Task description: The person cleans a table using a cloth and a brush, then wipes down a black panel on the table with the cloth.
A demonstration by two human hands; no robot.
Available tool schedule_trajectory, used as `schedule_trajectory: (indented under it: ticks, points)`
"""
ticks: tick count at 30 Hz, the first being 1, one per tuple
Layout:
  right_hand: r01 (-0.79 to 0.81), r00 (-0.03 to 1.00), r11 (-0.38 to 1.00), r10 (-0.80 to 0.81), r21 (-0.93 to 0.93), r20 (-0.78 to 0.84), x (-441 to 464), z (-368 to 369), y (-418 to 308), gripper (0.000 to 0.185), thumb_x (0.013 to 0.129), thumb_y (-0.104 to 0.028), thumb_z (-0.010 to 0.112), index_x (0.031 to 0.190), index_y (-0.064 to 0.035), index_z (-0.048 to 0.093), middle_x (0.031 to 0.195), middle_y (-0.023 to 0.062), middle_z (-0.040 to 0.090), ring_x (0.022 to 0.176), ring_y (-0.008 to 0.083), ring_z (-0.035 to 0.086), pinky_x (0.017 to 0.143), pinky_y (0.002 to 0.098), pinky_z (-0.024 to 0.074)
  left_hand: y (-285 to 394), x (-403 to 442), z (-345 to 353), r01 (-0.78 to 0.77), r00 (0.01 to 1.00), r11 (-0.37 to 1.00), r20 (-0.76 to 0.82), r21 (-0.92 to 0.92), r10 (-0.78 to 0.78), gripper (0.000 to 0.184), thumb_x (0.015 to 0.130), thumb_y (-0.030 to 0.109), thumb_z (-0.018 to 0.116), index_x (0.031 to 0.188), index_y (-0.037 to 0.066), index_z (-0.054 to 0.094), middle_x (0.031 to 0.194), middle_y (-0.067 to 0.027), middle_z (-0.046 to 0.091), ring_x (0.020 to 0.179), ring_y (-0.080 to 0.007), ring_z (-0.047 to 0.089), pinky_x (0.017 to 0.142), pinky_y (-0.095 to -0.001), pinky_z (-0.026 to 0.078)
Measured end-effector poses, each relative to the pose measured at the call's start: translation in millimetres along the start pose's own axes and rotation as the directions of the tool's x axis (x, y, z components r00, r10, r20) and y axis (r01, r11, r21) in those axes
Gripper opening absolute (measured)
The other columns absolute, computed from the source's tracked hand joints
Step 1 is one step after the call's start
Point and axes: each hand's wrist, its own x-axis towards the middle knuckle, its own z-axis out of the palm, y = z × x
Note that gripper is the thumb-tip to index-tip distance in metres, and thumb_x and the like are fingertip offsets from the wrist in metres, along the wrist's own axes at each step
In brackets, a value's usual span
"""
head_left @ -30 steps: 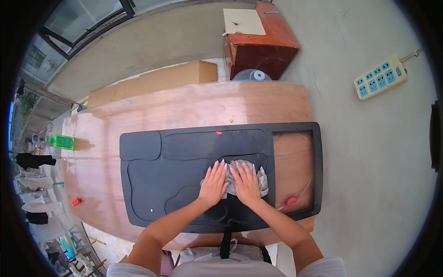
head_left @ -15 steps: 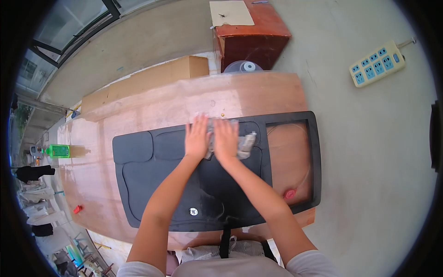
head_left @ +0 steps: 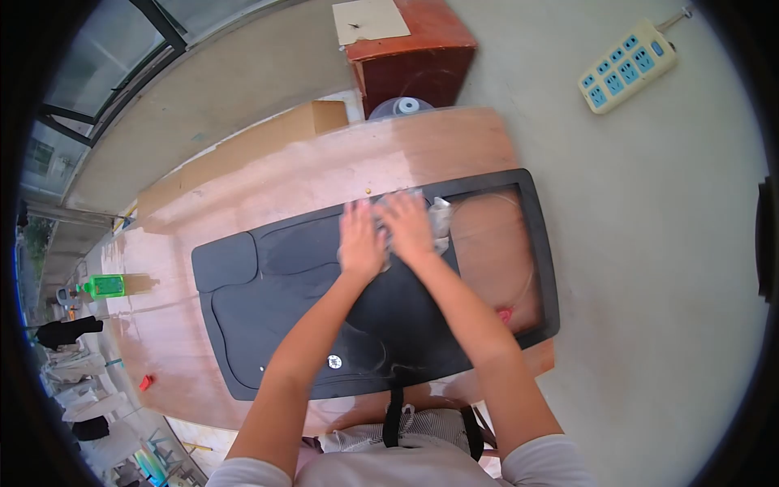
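A black moulded panel [head_left: 300, 312] with a rectangular opening at its right end lies across the table in front of me. On its upper part my left hand [head_left: 363, 245] rests with outstretched fingers, palm down. Just to its right, my right hand [head_left: 408, 229] presses flat with fingers slightly spread. Beneath both hands is a crumpled greyish cloth [head_left: 442, 221], mostly covered, its right end showing beside the opening. A round silver badge [head_left: 334, 362] sits on the panel's near part.
The wooden table [head_left: 154, 341] bears a green bottle [head_left: 107, 286] and a small red object [head_left: 146, 381] at left. A pinkish-red object [head_left: 505, 314] shows through the panel's opening. Beyond stand a reddish-brown cabinet [head_left: 414, 61] and cardboard [head_left: 235, 154]. A power strip [head_left: 627, 66] is at upper right.
Both hands have slid right along the panel with the cloth, closer to the opening. My right hand's fingers are more spread. The whole view has turned slightly.
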Motion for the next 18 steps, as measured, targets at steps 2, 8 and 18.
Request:
schedule_trajectory:
  ticks: [2,8,18]
  points:
    - [-0.103,0.992,0.994,0.105,0.022,-0.072,-15.2,-22.1,25.5,0.047,0.076,-0.008,0.061,0.122,-0.0165,0.062,0.133,0.0117,0.055,0.129,0.0354,0.045,0.110,0.0559,0.0307,36.1,19.6,26.6,-0.051,0.995,0.999,-0.080,0.015,0.052,0.073,0.093,0.032,0.051,0.149,-0.005,0.022,0.158,-0.0194,0.017,0.147,-0.0370,0.012,0.118,-0.0479,0.015]
    - [-0.139,0.988,0.976,0.148,0.166,-0.047,-118.3,-48.3,25.6,0.051,0.078,-0.002,0.058,0.126,-0.0177,0.061,0.138,0.0124,0.051,0.131,0.0384,0.043,0.108,0.0541,0.0330,49.6,-52.2,28.4,-0.333,0.941,0.938,0.025,-0.099,0.337,0.075,0.090,0.033,0.056,0.147,-0.006,0.027,0.156,-0.0214,0.024,0.145,-0.0385,0.020,0.117,-0.0501,0.019]
    - [-0.016,0.993,0.989,-0.002,0.149,0.120,-225.2,-95.5,-7.0,0.068,0.073,-0.006,0.065,0.138,-0.0212,0.052,0.148,0.0123,0.040,0.136,0.0405,0.036,0.108,0.0544,0.0332,83.6,-183.3,24.8,-0.365,0.910,0.931,0.209,-0.001,0.357,0.074,0.092,0.040,0.054,0.147,-0.003,0.030,0.158,-0.0165,0.022,0.147,-0.0344,0.017,0.118,-0.0479,0.016]
